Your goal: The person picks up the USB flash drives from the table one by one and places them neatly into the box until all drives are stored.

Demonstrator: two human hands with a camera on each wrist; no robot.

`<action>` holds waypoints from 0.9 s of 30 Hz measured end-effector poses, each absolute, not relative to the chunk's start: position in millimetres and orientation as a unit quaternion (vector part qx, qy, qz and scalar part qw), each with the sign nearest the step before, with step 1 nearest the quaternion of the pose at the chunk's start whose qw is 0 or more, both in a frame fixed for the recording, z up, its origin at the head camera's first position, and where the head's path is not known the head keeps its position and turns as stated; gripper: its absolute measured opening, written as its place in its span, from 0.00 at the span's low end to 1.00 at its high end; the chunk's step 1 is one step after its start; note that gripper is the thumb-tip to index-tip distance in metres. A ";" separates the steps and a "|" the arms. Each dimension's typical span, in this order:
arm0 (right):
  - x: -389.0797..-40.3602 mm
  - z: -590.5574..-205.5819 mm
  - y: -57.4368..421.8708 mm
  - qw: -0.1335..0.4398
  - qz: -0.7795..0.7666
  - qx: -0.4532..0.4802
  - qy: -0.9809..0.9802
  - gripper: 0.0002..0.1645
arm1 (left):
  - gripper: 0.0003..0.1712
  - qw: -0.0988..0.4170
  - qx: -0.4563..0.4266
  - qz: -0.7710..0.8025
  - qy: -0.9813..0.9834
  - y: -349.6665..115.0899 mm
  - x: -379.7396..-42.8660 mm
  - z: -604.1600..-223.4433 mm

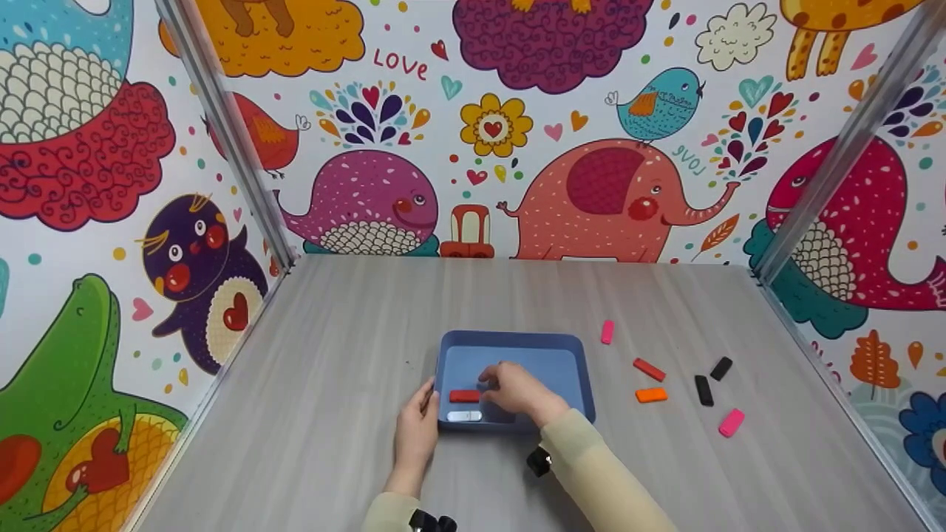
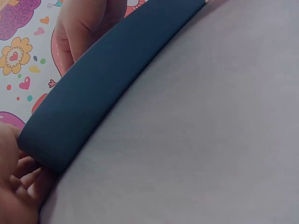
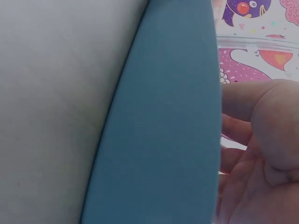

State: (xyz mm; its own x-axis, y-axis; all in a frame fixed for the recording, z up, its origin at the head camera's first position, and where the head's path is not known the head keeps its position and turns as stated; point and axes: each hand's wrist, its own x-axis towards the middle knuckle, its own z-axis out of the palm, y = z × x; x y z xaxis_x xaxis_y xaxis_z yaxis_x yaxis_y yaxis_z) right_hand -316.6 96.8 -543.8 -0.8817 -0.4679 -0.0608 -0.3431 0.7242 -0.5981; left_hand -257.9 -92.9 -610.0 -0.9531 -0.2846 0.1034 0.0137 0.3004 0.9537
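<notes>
A shallow blue tray (image 1: 514,340) lies on the table. My left hand (image 1: 417,432) grips its left wall near the front corner; the left wrist view shows the thumb at the rim and fingers (image 2: 32,186) lower on the outer side. Inside the tray, a red stick (image 1: 464,396), shaped like a USB flash drive, lies above a whitish one (image 1: 464,417). My right hand (image 1: 521,390) reaches over the front wall, fingers bent down just right of the red stick. In the right wrist view the tray wall (image 3: 159,116) hides its fingertips, so whether they hold anything cannot be seen.
Right of the tray lie several similar sticks: a pink one (image 1: 607,332), a red one (image 1: 649,369), an orange one (image 1: 651,395), two black ones (image 1: 703,390) and another pink one (image 1: 732,423). Patterned panels (image 1: 473,170) stand around the table's back and sides.
</notes>
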 end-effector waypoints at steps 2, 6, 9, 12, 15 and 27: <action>-316.3 -543.7 99.1 0.101 -0.299 -0.220 0.923 0.17 | 0.21 0.130 0.083 -0.584 -0.797 -92.9 -258.0 -610.1; -315.3 -543.0 103.6 0.098 -0.305 -0.215 0.923 0.16 | 0.21 0.130 0.083 -0.585 -0.796 -92.9 -258.4 -610.5; -314.8 -542.1 106.1 0.098 -0.309 -0.207 0.923 0.16 | 0.22 0.129 0.084 -0.588 -0.794 -93.0 -258.9 -610.7; -314.3 -540.6 108.8 0.097 -0.312 -0.202 0.923 0.16 | 0.22 0.130 0.082 -0.589 -0.793 -92.9 -259.3 -610.6; -313.8 -539.5 111.7 0.096 -0.313 -0.198 0.924 0.17 | 0.22 0.129 0.083 -0.588 -0.794 -92.8 -259.1 -610.6; -311.3 -535.8 126.7 0.080 -0.319 -0.199 0.923 0.16 | 0.22 0.120 0.093 -0.589 -0.794 -92.1 -258.1 -609.0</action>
